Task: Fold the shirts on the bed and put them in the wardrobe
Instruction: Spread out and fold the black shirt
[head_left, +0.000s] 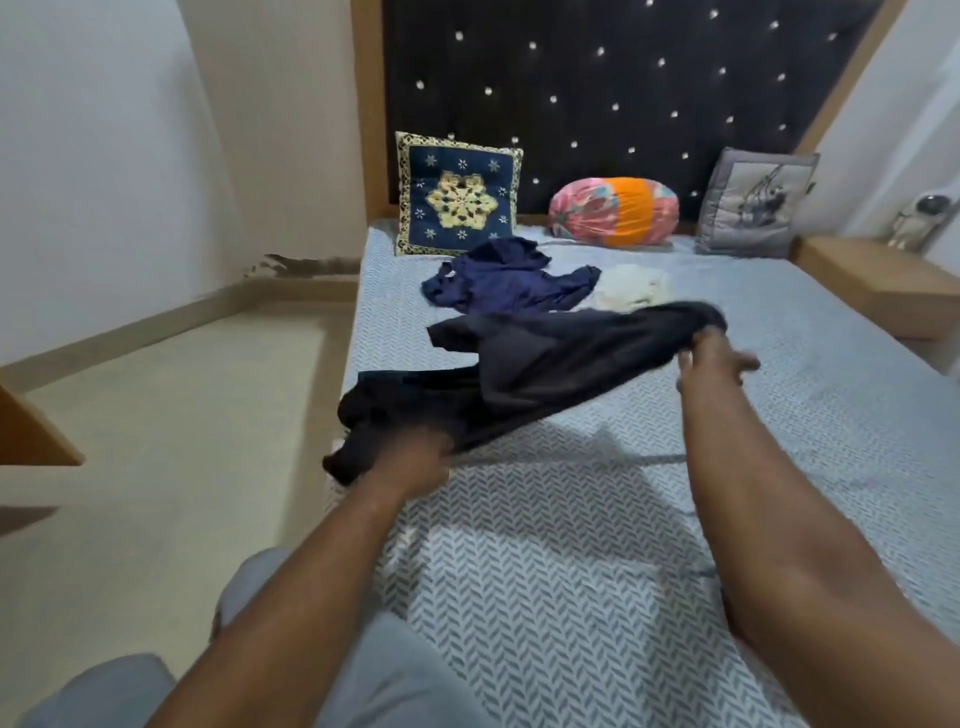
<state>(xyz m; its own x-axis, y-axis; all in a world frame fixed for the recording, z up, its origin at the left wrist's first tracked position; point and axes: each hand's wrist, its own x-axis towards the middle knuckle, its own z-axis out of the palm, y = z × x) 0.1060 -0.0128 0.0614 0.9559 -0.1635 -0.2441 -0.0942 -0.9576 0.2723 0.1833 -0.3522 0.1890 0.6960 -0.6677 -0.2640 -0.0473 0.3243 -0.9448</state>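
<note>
- Left hand (410, 460): clenched on the near end of the black shirt (561, 364), by the bed's left edge. Blurred, so finger detail is unclear.
- Right hand (714, 358): pinches the shirt's far end. Some fingers look splayed, also blurred.
- Black shirt: stretched between both hands and lifted off the bed (779, 467), with its shadow on the sheet below. A flap sticks out toward the left edge. Probably pulled taut to shake it flat before laying it down to fold.
- Blue shirt (509, 280): crumpled on the bed beyond the black one, toward the head end, unfolded.
- White shirt (631, 286): crumpled heap just beside the blue, on its right, unfolded.
- Blue cushion (457, 195), bolster (613, 210) and grey cushion (753, 202): lined along the head edge against the headboard (623, 78), away from the folding area.
- Wardrobe: not in view.
- Progress: looks early, no shirt folded yet.
</note>
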